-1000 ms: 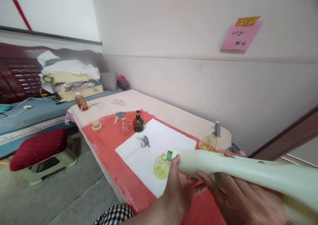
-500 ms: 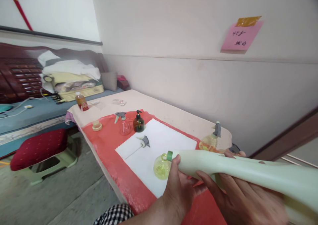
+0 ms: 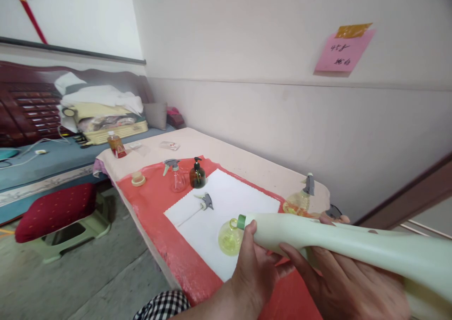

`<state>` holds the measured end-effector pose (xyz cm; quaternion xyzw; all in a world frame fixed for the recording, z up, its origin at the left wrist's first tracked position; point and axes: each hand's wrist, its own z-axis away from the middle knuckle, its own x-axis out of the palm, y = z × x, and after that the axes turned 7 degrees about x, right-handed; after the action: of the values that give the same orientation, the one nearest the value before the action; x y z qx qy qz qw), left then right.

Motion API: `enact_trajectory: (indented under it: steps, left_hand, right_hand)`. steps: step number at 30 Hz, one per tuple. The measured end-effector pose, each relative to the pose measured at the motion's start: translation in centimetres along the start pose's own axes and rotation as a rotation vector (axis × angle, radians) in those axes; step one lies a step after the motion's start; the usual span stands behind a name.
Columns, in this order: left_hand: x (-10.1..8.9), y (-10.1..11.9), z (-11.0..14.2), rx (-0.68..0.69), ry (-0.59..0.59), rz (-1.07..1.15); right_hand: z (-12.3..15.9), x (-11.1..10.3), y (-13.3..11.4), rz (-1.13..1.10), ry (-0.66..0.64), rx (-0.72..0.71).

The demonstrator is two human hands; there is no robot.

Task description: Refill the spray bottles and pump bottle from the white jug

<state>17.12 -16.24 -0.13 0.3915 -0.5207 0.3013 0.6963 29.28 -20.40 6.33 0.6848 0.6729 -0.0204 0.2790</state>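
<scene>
I hold a big pale green bottle (image 3: 339,247) tipped almost flat, its green spout over the mouth of a small round yellow bottle (image 3: 229,237) standing on a white cloth (image 3: 229,202). My left hand (image 3: 252,268) is closed around the big bottle's neck just behind the spout. My right hand (image 3: 349,282) grips the bottle's body from below, further back. A loose grey spray head (image 3: 205,201) with its tube lies on the cloth beyond the yellow bottle.
A red sheet (image 3: 151,207) covers the table. On it stand a clear spray bottle (image 3: 175,176), a dark amber pump bottle (image 3: 197,174) and a small cap (image 3: 137,179). A yellow spray bottle (image 3: 300,198) stands at the right. A red stool (image 3: 52,214) sits left of the table.
</scene>
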Motion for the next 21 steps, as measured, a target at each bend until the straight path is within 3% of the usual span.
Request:
enact_trajectory:
  steps: [13, 18, 21]
  left_hand:
    - [-0.2, 0.8, -0.5, 0.044, 0.028, -0.100]
    - [0.6, 3.0, -0.3, 0.205, -0.029, -0.185]
    - [1.1, 5.0, -0.2, 0.282, -0.116, -0.278]
  right_hand:
    - [0.5, 0.5, 0.0, -0.009, -0.061, 0.074]
    - [0.6, 1.1, -0.5, -0.094, -0.124, 0.202]
    - [1.3, 2.0, -0.6, -0.149, -0.137, 0.375]
